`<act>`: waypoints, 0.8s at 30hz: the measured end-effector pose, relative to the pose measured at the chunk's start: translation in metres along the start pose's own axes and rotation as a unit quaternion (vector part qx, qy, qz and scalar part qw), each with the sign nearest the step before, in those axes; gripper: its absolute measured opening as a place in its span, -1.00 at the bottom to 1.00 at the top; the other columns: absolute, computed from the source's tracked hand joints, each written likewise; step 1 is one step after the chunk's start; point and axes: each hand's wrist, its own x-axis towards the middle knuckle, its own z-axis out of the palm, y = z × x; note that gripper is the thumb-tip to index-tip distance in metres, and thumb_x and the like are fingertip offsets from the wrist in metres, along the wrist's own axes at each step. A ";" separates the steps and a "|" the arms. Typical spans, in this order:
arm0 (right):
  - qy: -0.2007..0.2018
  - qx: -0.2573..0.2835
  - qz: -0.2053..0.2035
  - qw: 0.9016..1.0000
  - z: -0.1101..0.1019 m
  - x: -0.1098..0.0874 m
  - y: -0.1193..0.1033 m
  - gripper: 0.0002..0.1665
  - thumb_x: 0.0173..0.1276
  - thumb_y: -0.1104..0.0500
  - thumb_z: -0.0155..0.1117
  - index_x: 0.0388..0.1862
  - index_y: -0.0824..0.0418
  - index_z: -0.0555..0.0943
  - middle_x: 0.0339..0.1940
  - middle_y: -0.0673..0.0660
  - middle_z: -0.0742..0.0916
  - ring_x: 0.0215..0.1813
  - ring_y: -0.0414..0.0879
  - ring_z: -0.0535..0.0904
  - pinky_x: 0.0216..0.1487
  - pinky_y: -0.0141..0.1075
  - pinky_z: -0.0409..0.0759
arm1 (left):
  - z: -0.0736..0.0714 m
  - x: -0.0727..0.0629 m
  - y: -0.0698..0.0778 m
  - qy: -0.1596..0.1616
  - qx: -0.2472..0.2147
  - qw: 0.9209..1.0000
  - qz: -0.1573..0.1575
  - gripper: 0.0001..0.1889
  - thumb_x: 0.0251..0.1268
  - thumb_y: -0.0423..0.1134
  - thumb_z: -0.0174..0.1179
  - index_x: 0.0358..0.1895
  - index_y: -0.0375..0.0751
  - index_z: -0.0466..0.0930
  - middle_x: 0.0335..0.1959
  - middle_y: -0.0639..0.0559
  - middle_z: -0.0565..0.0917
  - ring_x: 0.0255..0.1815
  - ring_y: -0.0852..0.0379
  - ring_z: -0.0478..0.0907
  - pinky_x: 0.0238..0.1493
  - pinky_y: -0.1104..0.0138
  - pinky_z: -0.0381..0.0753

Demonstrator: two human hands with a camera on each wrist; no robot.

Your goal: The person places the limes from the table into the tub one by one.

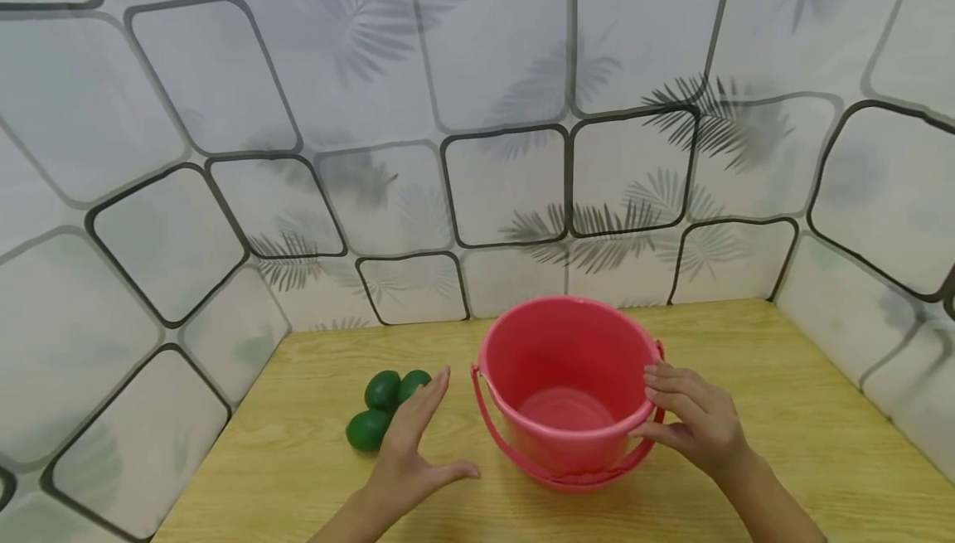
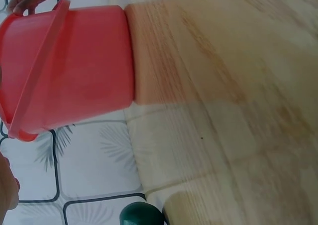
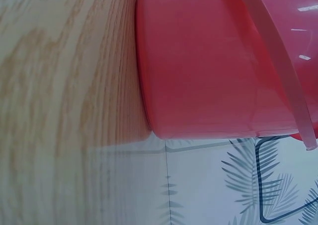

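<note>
A pinkish-red plastic bucket (image 1: 574, 352) stands upright on the table, its inside visible and nothing in it. Its handle (image 1: 522, 462) hangs down along the near side. My right hand (image 1: 694, 419) grips the bucket's right rim, fingers at the edge and thumb lower on the outside. My left hand (image 1: 409, 443) is held apart from the bucket on its left, thumb and fingers spread wide, holding nothing. Just beyond that hand lie three dark green, smooth oval things (image 1: 367, 430), partly covered by its fingers. One green oval (image 2: 141, 214) shows at the bottom of the left wrist view.
The wood-grain table (image 1: 298, 477) reaches back to a wall covering (image 1: 515, 186) with dark rounded outlines and leaf prints. The same covering rises along the left and right sides. In the right wrist view the bucket's side (image 3: 208, 61) fills much of the picture.
</note>
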 end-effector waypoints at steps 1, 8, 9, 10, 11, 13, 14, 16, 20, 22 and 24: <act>0.000 0.000 0.000 1.000 0.000 0.000 0.000 -0.45 0.08 -0.07 0.38 -0.61 0.46 0.61 -0.58 0.34 0.69 -0.19 0.01 0.71 0.07 -0.34 0.55 | -0.001 -0.001 -0.001 -0.002 0.003 1.000 -0.003 0.03 -0.16 0.21 0.36 0.33 -0.45 0.26 0.37 -0.17 0.35 0.36 0.00 0.30 0.43 0.35 0.07; 0.002 0.001 0.001 1.000 0.000 0.000 0.000 -0.45 0.08 -0.07 0.39 -0.61 0.46 0.61 -0.59 0.35 0.68 -0.19 0.01 0.71 0.07 -0.34 0.55 | -0.004 -0.008 -0.008 -0.004 0.003 1.000 -0.026 0.05 -0.21 0.14 0.43 0.33 -0.47 0.25 0.38 -0.12 0.34 0.36 0.03 0.31 0.41 0.42 0.08; 0.002 0.001 0.001 1.000 0.000 0.000 0.000 -0.45 0.08 -0.07 0.39 -0.61 0.46 0.61 -0.59 0.35 0.68 -0.19 0.01 0.71 0.08 -0.34 0.55 | -0.004 -0.009 -0.009 -0.003 0.000 1.000 -0.029 0.04 -0.21 0.13 0.44 0.33 -0.48 0.25 0.38 -0.12 0.34 0.37 0.05 0.30 0.41 0.43 0.08; 0.001 0.001 0.001 1.000 0.000 0.000 0.000 -0.45 0.07 -0.07 0.39 -0.61 0.46 0.61 -0.59 0.35 0.68 -0.20 0.01 0.71 0.08 -0.34 0.55 | -0.004 -0.010 -0.010 -0.002 -0.003 1.000 -0.030 0.04 -0.21 0.12 0.44 0.33 -0.49 0.24 0.38 -0.13 0.34 0.37 0.06 0.30 0.41 0.43 0.08; 0.000 0.001 0.001 1.000 0.000 0.001 0.000 -0.46 0.07 -0.07 0.39 -0.61 0.46 0.61 -0.59 0.35 0.68 -0.20 0.01 0.71 0.08 -0.34 0.55 | -0.003 -0.010 -0.011 0.000 -0.004 1.000 -0.031 0.05 -0.21 0.11 0.44 0.33 -0.49 0.24 0.38 -0.13 0.33 0.38 0.07 0.29 0.41 0.44 0.08; -0.002 0.002 0.001 1.000 -0.001 0.001 0.000 -0.46 0.07 -0.06 0.39 -0.61 0.46 0.61 -0.59 0.35 0.68 -0.21 0.01 0.71 0.08 -0.34 0.55 | -0.003 -0.011 -0.013 0.004 -0.004 1.000 -0.028 0.04 -0.20 0.12 0.43 0.33 -0.50 0.24 0.39 -0.13 0.33 0.38 0.07 0.28 0.41 0.44 0.08; -0.003 0.002 0.002 1.000 -0.001 0.001 0.000 -0.46 0.07 -0.07 0.39 -0.62 0.46 0.61 -0.59 0.35 0.68 -0.21 0.01 0.70 0.08 -0.34 0.55 | -0.002 -0.012 -0.013 0.006 -0.003 1.000 -0.028 0.04 -0.19 0.13 0.42 0.33 -0.50 0.23 0.39 -0.13 0.33 0.39 0.07 0.27 0.41 0.44 0.08; -0.004 0.001 0.002 1.000 -0.001 0.000 0.000 -0.46 0.07 -0.07 0.39 -0.62 0.46 0.61 -0.60 0.35 0.67 -0.22 0.02 0.70 0.08 -0.35 0.55 | -0.002 -0.013 -0.014 0.010 -0.001 0.999 -0.030 0.04 -0.18 0.15 0.40 0.33 -0.49 0.24 0.39 -0.13 0.33 0.40 0.07 0.25 0.41 0.45 0.08; -0.006 -0.007 0.003 1.000 -0.001 0.000 -0.001 -0.45 0.07 -0.08 0.38 -0.62 0.45 0.61 -0.61 0.35 0.67 -0.26 0.02 0.70 0.07 -0.36 0.55 | -0.002 -0.017 -0.017 0.020 0.003 0.999 -0.046 0.03 -0.17 0.15 0.40 0.33 -0.48 0.25 0.38 -0.10 0.34 0.39 0.11 0.25 0.38 0.48 0.10; -0.006 -0.009 0.003 1.000 -0.002 0.000 -0.001 -0.45 0.07 -0.08 0.38 -0.62 0.45 0.61 -0.62 0.35 0.67 -0.25 0.02 0.70 0.07 -0.36 0.55 | -0.002 -0.019 -0.018 0.022 0.002 0.998 -0.054 0.02 -0.17 0.13 0.41 0.34 -0.46 0.25 0.38 -0.09 0.34 0.39 0.12 0.25 0.37 0.51 0.12; -0.006 -0.010 0.001 1.000 -0.002 0.000 -0.001 -0.45 0.07 -0.08 0.38 -0.62 0.45 0.61 -0.62 0.35 0.66 -0.25 0.02 0.70 0.07 -0.36 0.55 | -0.003 -0.020 -0.020 0.022 -0.003 0.998 -0.059 0.01 -0.17 0.09 0.42 0.35 -0.45 0.24 0.37 -0.12 0.35 0.38 0.13 0.25 0.35 0.52 0.15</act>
